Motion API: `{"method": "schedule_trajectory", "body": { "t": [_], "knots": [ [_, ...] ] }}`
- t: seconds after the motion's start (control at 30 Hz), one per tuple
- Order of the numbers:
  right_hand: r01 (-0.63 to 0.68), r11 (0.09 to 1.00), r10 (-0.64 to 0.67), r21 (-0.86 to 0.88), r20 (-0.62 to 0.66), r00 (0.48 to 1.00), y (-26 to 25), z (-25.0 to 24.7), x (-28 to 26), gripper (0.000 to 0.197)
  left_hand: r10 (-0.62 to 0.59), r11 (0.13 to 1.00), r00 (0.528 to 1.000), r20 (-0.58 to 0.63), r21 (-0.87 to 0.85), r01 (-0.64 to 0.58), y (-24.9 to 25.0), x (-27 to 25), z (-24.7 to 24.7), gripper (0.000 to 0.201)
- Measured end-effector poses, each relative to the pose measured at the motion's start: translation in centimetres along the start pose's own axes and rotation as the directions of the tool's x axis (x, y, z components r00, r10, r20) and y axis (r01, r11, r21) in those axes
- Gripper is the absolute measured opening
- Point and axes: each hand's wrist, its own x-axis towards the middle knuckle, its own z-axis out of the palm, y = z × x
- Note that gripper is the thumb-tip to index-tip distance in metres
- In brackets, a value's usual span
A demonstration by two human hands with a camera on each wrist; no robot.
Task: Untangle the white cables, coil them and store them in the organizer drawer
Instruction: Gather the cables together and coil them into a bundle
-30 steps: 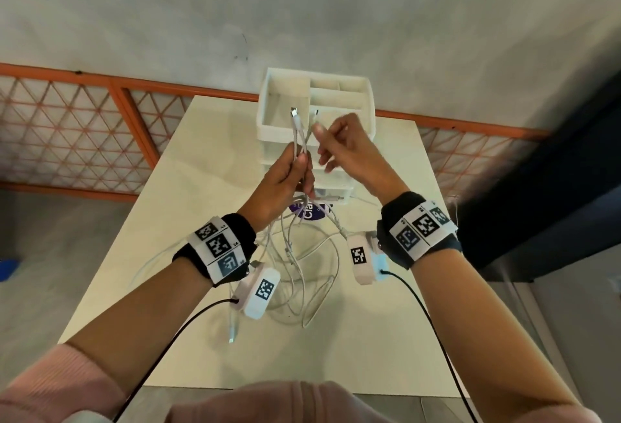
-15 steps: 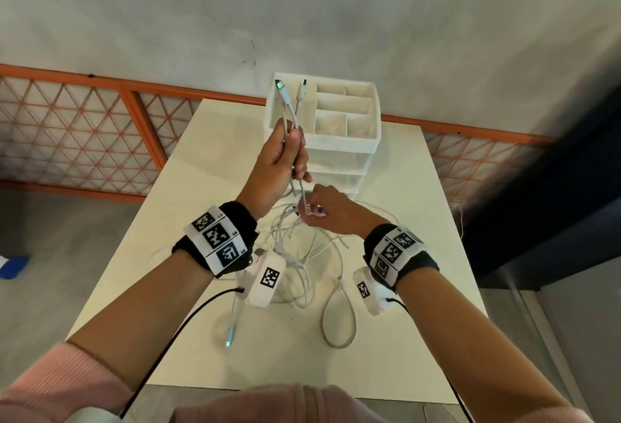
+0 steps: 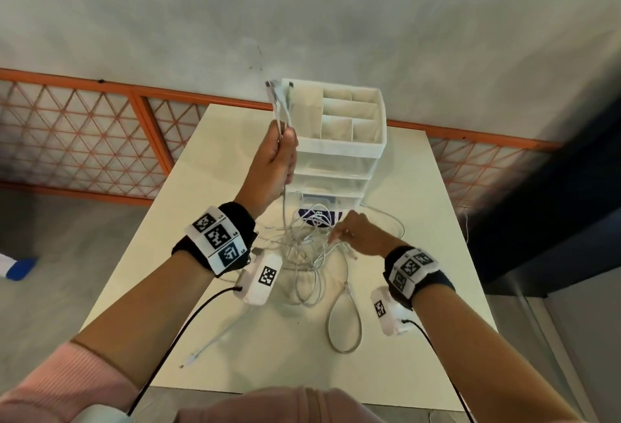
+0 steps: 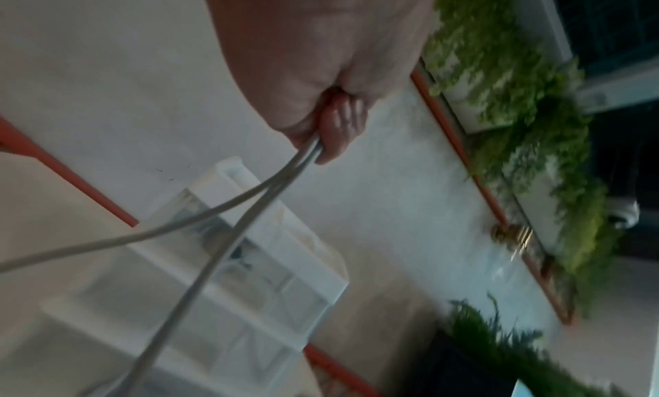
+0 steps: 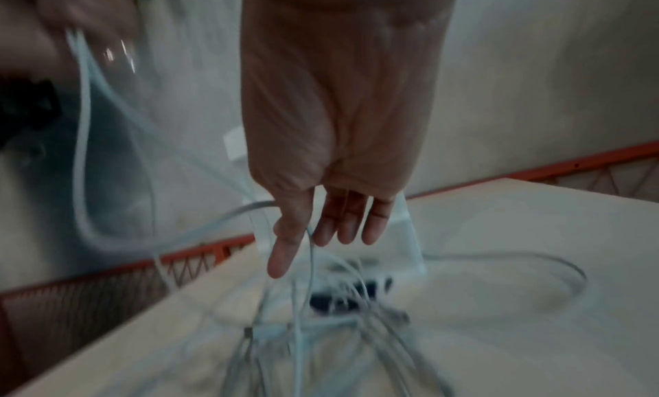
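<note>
Two thin white cable ends (image 3: 279,103) stick up out of the person's left hand (image 3: 274,163), which is curled in a fist around them and raised beside the organizer. Lifting those ends high looks meant to let the lengths below hang under their own weight, so the crossings show and can be worked loose. From the left wrist view the pair leaves the fist (image 4: 328,132) side by side and then splits apart.

Below and a little right, the tangled heap of white cables (image 3: 304,247) lies on the pale cream tabletop (image 3: 420,338), just in front of the organizer; it is a loose nest of thin, limp, glossy cords, with one long loop (image 3: 344,318) trailing toward the near edge and another curving out to the right. Some small plug tips show, though their type is too small to tell.

Right again, the right hand (image 3: 356,236) reaches into the heap with fingers (image 5: 342,222) nearly straight; one strand runs between thumb and forefinger, and I judge it is picking out a crossing rather than holding firmly.

Behind the heap stands the white plastic drawer organizer with open top compartments (image 3: 336,150); no cable is stored in it yet.
</note>
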Motion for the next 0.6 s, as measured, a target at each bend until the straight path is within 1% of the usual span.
{"method": "schedule_trajectory", "body": {
  "t": [0.07,0.1,0.17,0.2,0.23,0.3,0.33,0.43,0.5,0.53,0.6],
  "knots": [
    [0.108,0.994,-0.105,0.018,-0.104,0.989,-1.4,-2.8,-0.3,0.018,-0.040,0.983,0.999,0.037,0.178,0.033,-1.0,-0.8,0.0,0.029],
    [0.131,0.991,-0.126,0.034,-0.124,0.984,-2.3,-4.4,-0.7,0.018,-0.072,0.971,0.996,0.057,0.233,0.057,-1.4,-1.2,-0.1,0.035],
    [0.116,0.988,-0.103,0.104,-0.119,0.988,-4.6,-7.3,-1.5,0.018,-0.134,0.951,0.985,0.110,0.292,0.097,-2.2,-1.5,-0.3,0.046],
    [0.113,0.982,-0.092,0.152,-0.140,0.986,-5.7,-8.5,-1.9,0.016,-0.161,0.938,0.979,0.128,0.329,0.111,-2.3,-1.7,-0.3,0.047],
    [0.124,0.970,-0.086,0.210,-0.183,0.979,-6.7,-9.5,-2.3,0.015,-0.182,0.921,0.974,0.134,0.370,0.122,-2.4,-1.7,-0.3,0.044],
    [0.183,0.942,-0.100,0.280,-0.287,0.953,-8.3,-10.7,-2.9,0.014,-0.198,0.900,0.970,0.139,0.419,0.123,-2.6,-1.7,-0.2,0.028],
    [0.213,0.933,-0.113,0.289,-0.328,0.938,-9.0,-11.1,-3.1,0.015,-0.192,0.902,0.970,0.149,0.416,0.114,-2.5,-1.6,-0.2,0.022],
    [0.257,0.906,-0.103,0.335,-0.415,0.904,-10.1,-11.6,-3.1,0.018,-0.123,0.931,0.982,0.141,0.358,0.065,-1.7,-1.0,-0.3,0.015],
    [0.228,0.876,-0.042,0.426,-0.403,0.914,-9.6,-11.4,-3.0,0.019,-0.022,0.956,0.998,0.062,0.294,0.002,-1.0,-0.2,-0.7,0.013],
    [0.198,0.871,-0.029,0.450,-0.355,0.934,-9.0,-10.9,-2.9,0.019,0.017,0.960,1.000,0.005,0.281,-0.017,-0.6,0.1,-0.9,0.013],
    [0.144,0.900,-0.052,0.411,-0.226,0.973,-7.2,-9.1,-2.6,0.020,0.072,0.960,0.992,-0.102,0.278,-0.042,0.0,0.6,-1.4,0.016]
  ]
}}
